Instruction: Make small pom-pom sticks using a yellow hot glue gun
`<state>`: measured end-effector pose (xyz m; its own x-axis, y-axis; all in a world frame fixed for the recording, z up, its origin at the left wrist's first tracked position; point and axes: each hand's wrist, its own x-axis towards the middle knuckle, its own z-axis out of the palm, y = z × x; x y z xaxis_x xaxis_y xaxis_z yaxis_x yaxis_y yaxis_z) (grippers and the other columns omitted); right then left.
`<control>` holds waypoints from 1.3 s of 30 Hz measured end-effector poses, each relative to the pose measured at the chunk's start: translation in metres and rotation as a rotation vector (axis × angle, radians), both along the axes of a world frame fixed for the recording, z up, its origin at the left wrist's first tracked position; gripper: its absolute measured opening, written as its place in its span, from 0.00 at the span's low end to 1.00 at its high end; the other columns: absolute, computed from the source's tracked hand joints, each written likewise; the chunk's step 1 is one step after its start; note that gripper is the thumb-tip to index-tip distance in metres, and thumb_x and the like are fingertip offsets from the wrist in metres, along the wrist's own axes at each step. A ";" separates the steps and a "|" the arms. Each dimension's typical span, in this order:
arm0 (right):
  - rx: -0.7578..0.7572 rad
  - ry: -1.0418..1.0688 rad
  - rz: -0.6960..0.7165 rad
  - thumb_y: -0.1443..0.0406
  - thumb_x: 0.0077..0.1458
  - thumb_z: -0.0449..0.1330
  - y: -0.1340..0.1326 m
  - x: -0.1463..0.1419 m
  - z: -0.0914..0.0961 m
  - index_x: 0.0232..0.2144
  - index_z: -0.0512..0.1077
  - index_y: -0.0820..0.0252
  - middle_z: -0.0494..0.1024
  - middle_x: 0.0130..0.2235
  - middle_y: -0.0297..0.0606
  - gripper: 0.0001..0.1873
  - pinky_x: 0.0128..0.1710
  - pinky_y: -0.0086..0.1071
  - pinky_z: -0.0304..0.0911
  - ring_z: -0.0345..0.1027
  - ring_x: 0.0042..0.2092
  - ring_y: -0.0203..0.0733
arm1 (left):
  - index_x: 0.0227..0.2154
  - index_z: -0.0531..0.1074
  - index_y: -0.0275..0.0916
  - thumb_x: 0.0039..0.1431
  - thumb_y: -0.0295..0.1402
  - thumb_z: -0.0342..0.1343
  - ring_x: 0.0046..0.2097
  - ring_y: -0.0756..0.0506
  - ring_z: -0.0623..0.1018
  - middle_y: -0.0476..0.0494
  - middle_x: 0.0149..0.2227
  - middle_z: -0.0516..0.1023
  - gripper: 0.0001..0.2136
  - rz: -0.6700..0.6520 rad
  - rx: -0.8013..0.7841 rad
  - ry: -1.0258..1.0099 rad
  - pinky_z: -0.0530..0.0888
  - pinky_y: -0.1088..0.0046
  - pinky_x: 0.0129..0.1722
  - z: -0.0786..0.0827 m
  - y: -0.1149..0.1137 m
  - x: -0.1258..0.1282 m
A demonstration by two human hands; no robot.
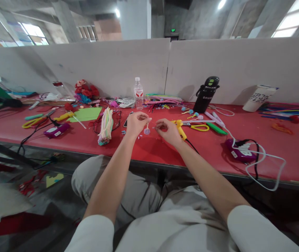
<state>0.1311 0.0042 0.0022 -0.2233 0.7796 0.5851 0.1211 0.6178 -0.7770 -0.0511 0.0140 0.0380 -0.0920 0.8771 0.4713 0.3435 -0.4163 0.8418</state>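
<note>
My left hand (136, 123) is over the red table (165, 147), its fingers pinched on a thin stick with a small lilac pompom (146, 131) hanging at its lower end. My right hand (167, 131) is just to the right, fingers curled together in a pinch close to the pompom; what it holds is too small to make out. A bundle of pastel pipe cleaners (105, 126) lies left of my left hand. A yellow glue gun (179, 127) lies just behind my right hand.
Yellow-handled scissors (198, 126), a purple power strip (240, 152) with white cable, a black flask (206, 94), a water bottle (138, 92), a white cup (258, 98), paper flowers (86, 91), green paper (85, 113) and more pipe cleaners (286, 113) crowd the table. White partitions stand behind.
</note>
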 end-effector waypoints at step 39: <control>-0.617 0.264 0.198 0.56 0.52 0.59 -0.003 -0.022 -0.006 0.32 0.67 0.57 0.78 0.27 0.38 0.11 0.33 0.37 0.71 0.73 0.28 0.40 | 0.35 0.75 0.38 0.51 0.38 0.63 0.32 0.47 0.80 0.45 0.30 0.80 0.11 0.093 0.143 -0.099 0.77 0.71 0.35 0.015 -0.010 0.003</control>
